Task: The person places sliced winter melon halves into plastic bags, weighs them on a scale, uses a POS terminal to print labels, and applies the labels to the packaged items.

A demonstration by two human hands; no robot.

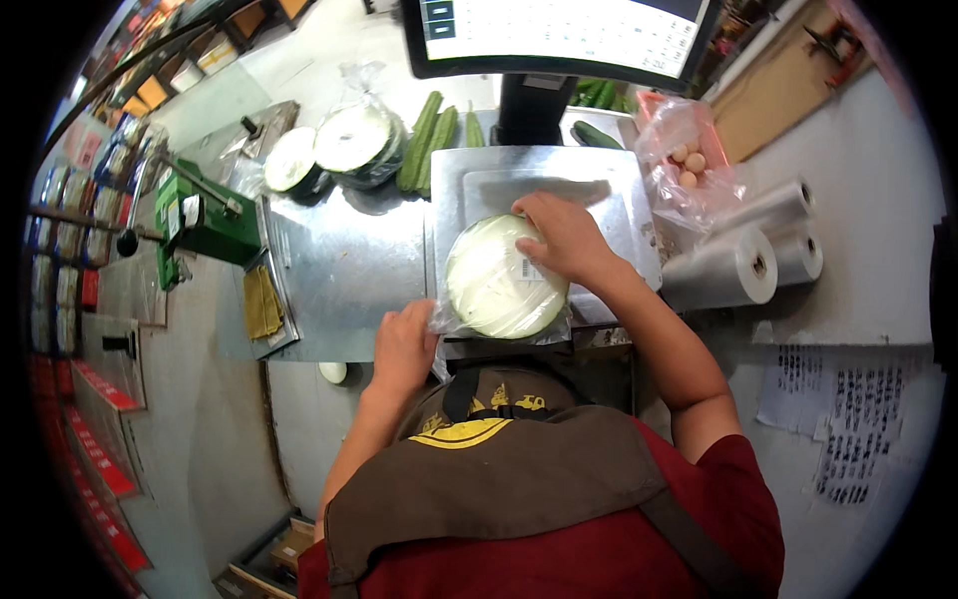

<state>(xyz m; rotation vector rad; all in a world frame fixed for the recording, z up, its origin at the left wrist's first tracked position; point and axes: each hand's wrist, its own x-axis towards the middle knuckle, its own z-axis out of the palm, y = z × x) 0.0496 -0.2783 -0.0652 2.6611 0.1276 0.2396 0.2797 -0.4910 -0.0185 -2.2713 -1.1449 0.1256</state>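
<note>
A round cut piece of winter melon (494, 292) in clear plastic lies at the front of a steel weighing scale (621, 232). Its pale cut face is up, and a small printed barcode label (531, 269) sits on the plastic. My right hand (565, 236) grips the melon's far right rim, thumb on top beside the label. At the melon's near left side, my left hand (404, 344) pinches the gathered edge of the plastic bag (447, 322). My left fingertips are partly hidden.
Behind on the steel counter (352, 277) are two cut winter melons (355, 138) and ridged gourds (426, 142). A monitor (561, 37) stands beyond the scale. Right are plastic film rolls (726, 266) and a pink basket with eggs (688, 161); left, a green bag-sealing device (206, 217) and folded cloth (262, 303).
</note>
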